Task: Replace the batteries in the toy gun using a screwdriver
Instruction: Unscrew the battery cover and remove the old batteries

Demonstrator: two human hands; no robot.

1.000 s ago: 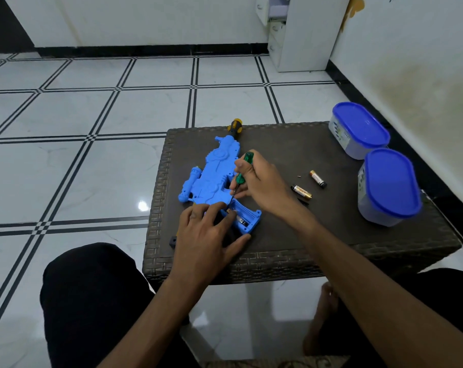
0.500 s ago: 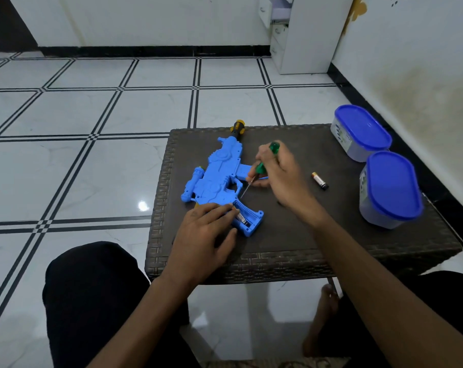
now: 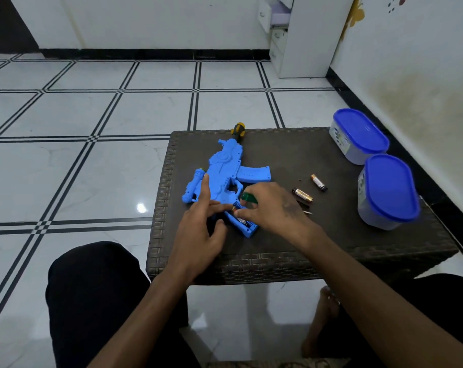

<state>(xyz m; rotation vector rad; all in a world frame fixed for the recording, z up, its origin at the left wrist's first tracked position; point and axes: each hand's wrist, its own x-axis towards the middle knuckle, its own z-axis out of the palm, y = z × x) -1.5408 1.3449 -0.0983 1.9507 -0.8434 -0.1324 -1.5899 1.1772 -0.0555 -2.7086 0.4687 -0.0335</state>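
Note:
The blue toy gun (image 3: 225, 176) lies flat on the dark wicker table (image 3: 331, 235), its grip pointing toward me. The battery compartment (image 3: 245, 224) in the grip is uncovered and a battery shows inside. My right hand (image 3: 275, 208) holds the green-handled screwdriver (image 3: 249, 197) tucked in its fingers, and its fingertips reach down to the compartment's upper end. My left hand (image 3: 201, 229) rests on the gun with straight fingers: the index points up along the body and the others touch the grip beside the compartment. Two loose batteries (image 3: 302, 194) (image 3: 318, 182) lie right of my right hand.
A tiny screw (image 3: 300, 179) lies near the loose batteries. Two tubs with blue lids (image 3: 360, 134) (image 3: 389, 189) stand on the table's right side by the wall. The gun's yellow-black muzzle (image 3: 238, 130) reaches the table's far edge. My knees flank the near edge.
My right hand has come down from beside the magazine to the battery compartment, with the screwdriver now tucked in its fingers. My left index finger has lifted and straightened along the gun body.

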